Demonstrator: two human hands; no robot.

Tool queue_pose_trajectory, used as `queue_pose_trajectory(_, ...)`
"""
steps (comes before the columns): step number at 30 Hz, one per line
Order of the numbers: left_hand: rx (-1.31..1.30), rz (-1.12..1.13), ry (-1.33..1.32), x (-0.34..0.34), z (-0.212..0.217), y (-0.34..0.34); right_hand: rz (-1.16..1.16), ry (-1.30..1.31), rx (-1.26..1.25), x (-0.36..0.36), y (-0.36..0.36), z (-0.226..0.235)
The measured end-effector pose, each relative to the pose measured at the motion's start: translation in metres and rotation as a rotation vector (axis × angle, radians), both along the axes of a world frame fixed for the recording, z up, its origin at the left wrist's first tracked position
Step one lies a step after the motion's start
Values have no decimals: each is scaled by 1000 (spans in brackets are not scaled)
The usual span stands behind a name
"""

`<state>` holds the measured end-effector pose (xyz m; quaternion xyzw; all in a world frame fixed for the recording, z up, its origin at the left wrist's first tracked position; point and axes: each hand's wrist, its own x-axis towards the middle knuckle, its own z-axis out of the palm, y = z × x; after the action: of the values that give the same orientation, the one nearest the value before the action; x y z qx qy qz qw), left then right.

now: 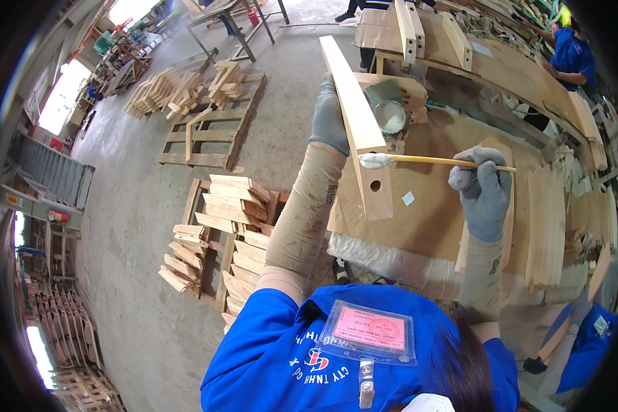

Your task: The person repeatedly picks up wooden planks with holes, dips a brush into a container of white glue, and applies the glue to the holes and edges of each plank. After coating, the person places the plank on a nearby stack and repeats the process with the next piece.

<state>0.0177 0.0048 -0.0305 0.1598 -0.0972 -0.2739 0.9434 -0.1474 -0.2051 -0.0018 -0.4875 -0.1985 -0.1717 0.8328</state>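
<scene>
My left hand (330, 113), in a grey glove, is closed around a long pale wooden bar (356, 106) and holds it up at a slant over the table. The bar's near end has a dark round hole. In my gloved right hand (484, 191) a thin wooden-handled brush (426, 160) is pinched between the fingers. Its white-coated tip touches or hovers just by the end of the bar, above the hole; I cannot tell which. Behind the bar stands a round container (391, 117) with white paste, probably glue, smeared inside.
Brown sheeting (432, 213) covers the table, with a small white paper piece (408, 198) on it. Flat wooden strips (546, 226) lie to the right. Cut wood fills a pallet (223, 264) at left; another pallet (206, 158) stands farther back. A co-worker (571, 58) is at far right.
</scene>
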Motion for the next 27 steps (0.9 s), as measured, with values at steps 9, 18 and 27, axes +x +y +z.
queue_pose_trajectory(9, -66, -51, -19, -2, 4, -4, 188, -102, -138, 3, -24, 3)
queue_pose_trajectory(18, -24, -15, -29, 0, 6, -3, 275, -14, -206, -13, -35, -5)
queue_pose_trajectory(27, 38, 19, -13, -8, 13, -15, 115, -124, -152, 3, -30, 10)
